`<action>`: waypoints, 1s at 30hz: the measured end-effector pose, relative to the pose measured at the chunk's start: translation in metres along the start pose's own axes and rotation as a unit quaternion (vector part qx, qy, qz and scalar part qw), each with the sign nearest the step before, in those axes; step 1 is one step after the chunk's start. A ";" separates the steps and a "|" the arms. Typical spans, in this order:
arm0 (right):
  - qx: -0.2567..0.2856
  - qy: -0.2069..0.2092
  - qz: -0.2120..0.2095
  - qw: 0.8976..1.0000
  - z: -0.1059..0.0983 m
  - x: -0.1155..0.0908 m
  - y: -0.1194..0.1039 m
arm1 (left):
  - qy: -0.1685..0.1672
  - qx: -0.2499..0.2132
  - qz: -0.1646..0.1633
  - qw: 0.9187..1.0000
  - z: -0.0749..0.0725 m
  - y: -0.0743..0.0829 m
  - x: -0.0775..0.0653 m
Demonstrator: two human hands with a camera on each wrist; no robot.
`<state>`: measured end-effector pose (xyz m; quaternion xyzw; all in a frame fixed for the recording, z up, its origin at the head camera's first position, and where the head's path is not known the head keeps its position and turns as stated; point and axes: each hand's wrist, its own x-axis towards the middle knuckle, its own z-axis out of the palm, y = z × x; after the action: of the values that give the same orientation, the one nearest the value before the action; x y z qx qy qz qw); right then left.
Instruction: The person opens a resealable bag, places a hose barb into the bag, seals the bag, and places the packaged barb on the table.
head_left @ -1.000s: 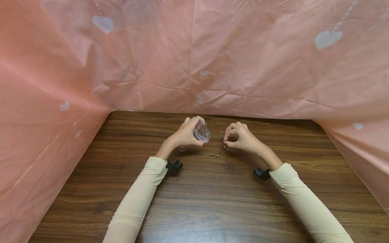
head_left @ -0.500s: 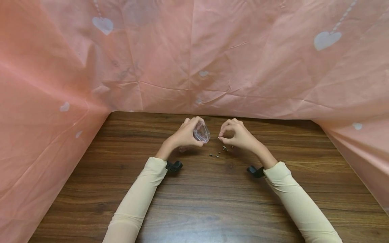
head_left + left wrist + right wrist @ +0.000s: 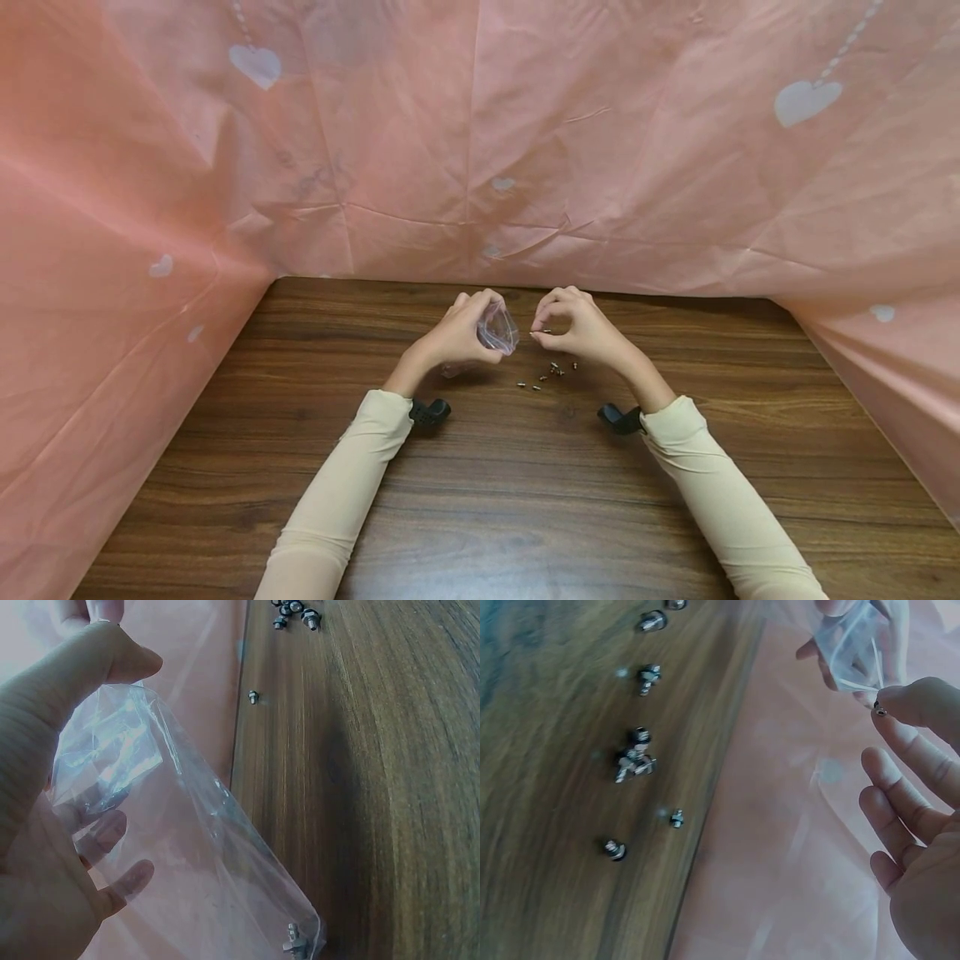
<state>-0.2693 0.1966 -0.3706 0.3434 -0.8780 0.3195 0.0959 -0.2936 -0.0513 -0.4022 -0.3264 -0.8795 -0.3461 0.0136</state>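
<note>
My left hand [image 3: 450,335] grips a clear plastic zip bag [image 3: 501,329], thumb and fingers spreading its mouth toward the right. Inside the bag's lower corner a small metal screw [image 3: 295,943] shows in the left wrist view. Close to the bag's mouth, my right hand [image 3: 587,327] pinches a tiny metal screw [image 3: 880,710] between thumb and index finger; its other fingers are loosely bent. Several more metal screws [image 3: 636,759] lie on the table below the right hand, some clustered and others apart.
A brown wood-grain table [image 3: 480,492] extends under both arms. Pink cloth [image 3: 420,167] with pale hearts hangs along the back and sides. A black wrist strap [image 3: 431,412] is on the left wrist, another strap [image 3: 619,418] on the right.
My right hand has moved left and a little away from me, from above the screws to near the bag's mouth. The left hand and bag have stayed in place.
</note>
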 end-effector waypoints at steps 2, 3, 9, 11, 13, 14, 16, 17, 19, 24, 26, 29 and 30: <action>0.003 -0.001 0.002 1.000 -0.001 0.002 -0.002 | 0.000 0.000 0.000 1.000 0.000 0.000 0.000; 0.005 -0.001 0.001 1.000 -0.002 0.003 -0.003 | -0.001 0.000 -0.001 1.000 0.000 0.000 0.000; 0.005 0.007 -0.013 1.000 -0.003 0.007 -0.009 | -0.003 -0.001 -0.003 1.000 0.000 0.000 0.000; 0.006 0.009 -0.013 1.000 -0.003 0.009 -0.011 | -0.004 -0.001 -0.003 1.000 0.000 0.000 0.000; 0.008 0.009 -0.012 1.000 -0.003 0.011 -0.012 | -0.005 0.000 -0.002 1.000 -0.001 0.000 -0.001; 0.010 0.009 -0.011 1.000 -0.003 0.012 -0.013 | -0.005 0.000 -0.002 1.000 -0.001 0.000 -0.001; 0.014 0.009 -0.009 1.000 -0.002 0.013 -0.015 | -0.005 0.000 -0.001 1.000 -0.001 0.001 -0.001; 0.017 0.009 -0.009 1.000 -0.001 0.014 -0.015 | -0.005 0.000 -0.001 1.000 -0.001 0.001 -0.001; 0.022 0.009 -0.009 1.000 0.000 0.016 -0.017 | -0.007 -0.002 -0.002 1.000 -0.001 0.001 -0.001; 0.027 0.014 -0.013 0.999 0.002 0.019 -0.019 | -0.010 -0.005 -0.005 1.000 -0.001 0.001 -0.003; 0.026 0.017 -0.016 0.999 0.003 0.019 -0.020 | -0.010 -0.005 -0.005 1.000 -0.001 0.000 -0.003; 0.025 0.023 -0.018 0.999 0.005 0.019 -0.020 | -0.011 -0.005 -0.007 1.000 -0.001 0.001 -0.003; 0.024 0.025 -0.018 0.999 0.006 0.019 -0.020 | -0.011 -0.005 -0.007 1.000 -0.001 0.000 -0.003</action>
<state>-0.2698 0.1712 -0.3577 0.3531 -0.8611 0.3471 0.1156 -0.2910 -0.0538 -0.4019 -0.3241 -0.8802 -0.3466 -0.0004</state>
